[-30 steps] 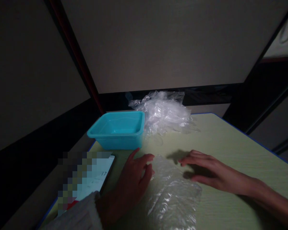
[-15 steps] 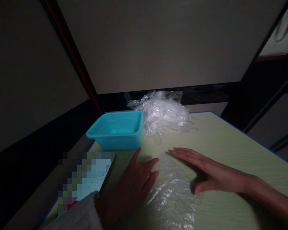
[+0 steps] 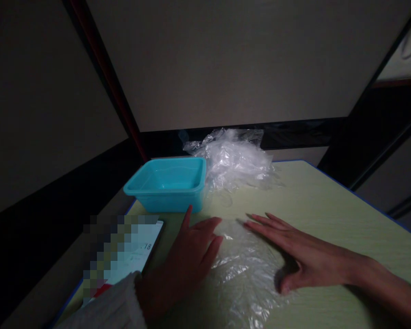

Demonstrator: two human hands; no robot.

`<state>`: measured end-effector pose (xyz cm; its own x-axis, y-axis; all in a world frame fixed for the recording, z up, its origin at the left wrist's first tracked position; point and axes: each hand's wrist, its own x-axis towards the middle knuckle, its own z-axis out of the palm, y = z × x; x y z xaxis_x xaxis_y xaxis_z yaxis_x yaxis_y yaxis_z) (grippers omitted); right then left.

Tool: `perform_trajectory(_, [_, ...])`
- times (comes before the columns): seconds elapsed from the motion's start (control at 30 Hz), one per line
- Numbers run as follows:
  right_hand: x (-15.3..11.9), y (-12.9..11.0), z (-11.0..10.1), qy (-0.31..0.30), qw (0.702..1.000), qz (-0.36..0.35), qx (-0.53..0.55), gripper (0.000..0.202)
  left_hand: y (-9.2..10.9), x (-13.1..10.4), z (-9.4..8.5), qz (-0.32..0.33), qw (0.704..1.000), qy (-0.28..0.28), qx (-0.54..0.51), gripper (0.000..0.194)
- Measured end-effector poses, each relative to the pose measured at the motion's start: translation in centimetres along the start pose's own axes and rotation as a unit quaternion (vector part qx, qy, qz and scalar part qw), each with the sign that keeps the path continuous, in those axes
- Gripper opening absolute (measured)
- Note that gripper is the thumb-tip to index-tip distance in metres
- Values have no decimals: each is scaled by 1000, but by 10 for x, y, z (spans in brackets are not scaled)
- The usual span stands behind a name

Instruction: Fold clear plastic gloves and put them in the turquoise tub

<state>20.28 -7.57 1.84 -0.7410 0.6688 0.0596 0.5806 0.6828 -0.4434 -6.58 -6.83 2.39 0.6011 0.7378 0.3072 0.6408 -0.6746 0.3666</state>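
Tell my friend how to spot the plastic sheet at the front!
Find the pale table with the blue edge. Toward its far side are a turquoise tub and, right of that, a shiny heap. Nearer you than both lies the sheet: wrinkled and see-through like the heap, but spread low instead of piled up.

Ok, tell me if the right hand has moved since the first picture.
Yes: against the teal basin, the right hand has spread, its thumb now nearer the wearer and its fingertips slightly further left.
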Motion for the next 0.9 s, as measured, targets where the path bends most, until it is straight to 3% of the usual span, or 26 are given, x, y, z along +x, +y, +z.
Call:
perform_trajectory(0.13, [0, 0, 0, -19, 1000, 17, -4, 103, 0, 0, -3, -19, 998, 60, 3, 25])
perform_trajectory(0.3, [-2, 3, -1, -19, 997, 64, -29, 100, 0, 3, -5, -44, 995, 87, 19, 21])
perform_trajectory(0.47, [-2, -1, -2, -6, 996, 77, -45, 98, -3, 5, -5, -98, 994, 48, 22, 20])
perform_trajectory(0.9, [-4, 6, 3, -19, 997, 61, -49, 103, -11, 0, 6, -89, 995, -38, 40, 27])
